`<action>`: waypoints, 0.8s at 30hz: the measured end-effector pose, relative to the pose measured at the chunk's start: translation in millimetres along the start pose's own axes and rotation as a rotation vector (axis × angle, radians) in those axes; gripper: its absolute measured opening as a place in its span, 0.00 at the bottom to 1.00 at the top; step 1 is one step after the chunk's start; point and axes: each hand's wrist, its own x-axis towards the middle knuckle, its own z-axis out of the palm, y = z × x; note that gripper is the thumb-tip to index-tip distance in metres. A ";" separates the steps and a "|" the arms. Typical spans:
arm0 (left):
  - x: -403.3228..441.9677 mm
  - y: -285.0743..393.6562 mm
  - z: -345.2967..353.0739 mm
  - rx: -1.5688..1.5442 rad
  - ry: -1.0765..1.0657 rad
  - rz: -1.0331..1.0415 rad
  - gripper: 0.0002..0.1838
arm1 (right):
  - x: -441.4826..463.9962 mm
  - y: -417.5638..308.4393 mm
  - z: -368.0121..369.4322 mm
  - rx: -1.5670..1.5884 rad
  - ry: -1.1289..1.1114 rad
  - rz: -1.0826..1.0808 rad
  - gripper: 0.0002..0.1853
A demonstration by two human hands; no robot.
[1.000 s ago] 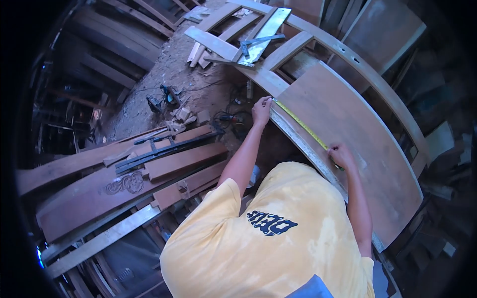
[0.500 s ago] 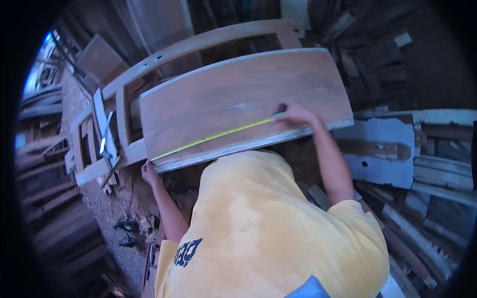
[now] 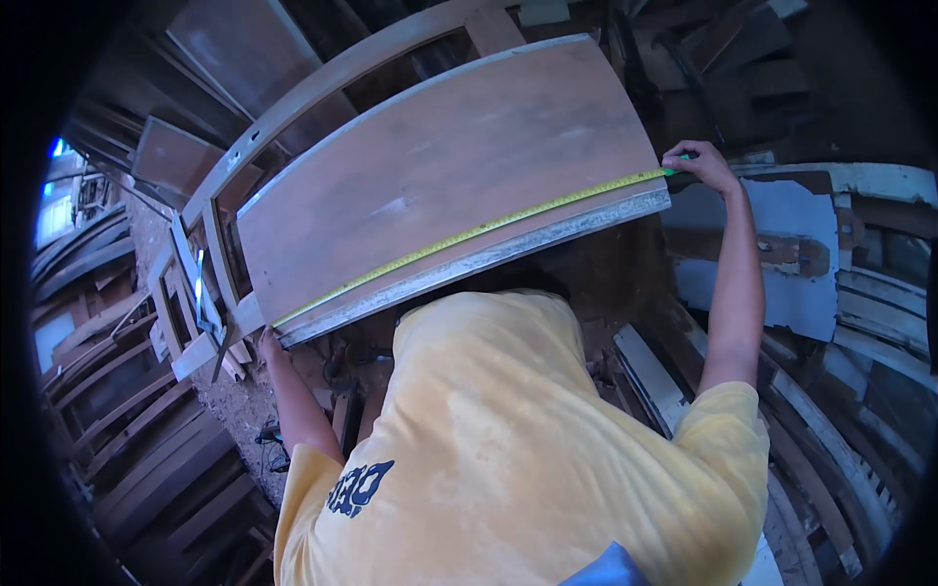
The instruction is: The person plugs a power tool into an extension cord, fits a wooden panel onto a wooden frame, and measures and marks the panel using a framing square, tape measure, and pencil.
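Note:
A yellow tape measure [image 3: 479, 229] lies stretched along the near side of a wide brown wooden panel [image 3: 440, 146]. My left hand [image 3: 270, 344] is closed at the panel's near left corner, by the tape's end; its fingertips are partly hidden. Just past the right edge of the panel, my right hand [image 3: 705, 166] grips the other end of the tape, where a bit of green shows between the fingers. The panel's near edge is a pale, rough strip [image 3: 489, 256]. Beneath the panel lies a wooden frame [image 3: 217, 234] with open sections.
A white board [image 3: 811, 264] with a brown patch is to the right of the panel. Stacked timber strips [image 3: 137, 449] fill the left side, and more planks [image 3: 831, 469] lie at the lower right. Upright boards [image 3: 244, 59] stand at the back.
My right hand has moved right, from above the panel to beyond its right edge, drawing out more tape. My left hand stays at the left corner. The view has shifted.

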 end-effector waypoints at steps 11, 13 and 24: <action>-3.1 -5.6 -5.0 0.230 0.009 0.196 0.20 | -16.2 -17.5 -7.5 0.011 0.291 -0.164 0.21; -6.3 -0.3 -5.2 0.206 -0.011 0.112 0.24 | -45.3 -65.8 -31.5 0.002 0.423 -0.289 0.17; -13.1 -7.2 3.8 0.325 0.049 0.314 0.32 | -225.9 -295.1 -24.6 -0.444 0.214 -1.514 0.12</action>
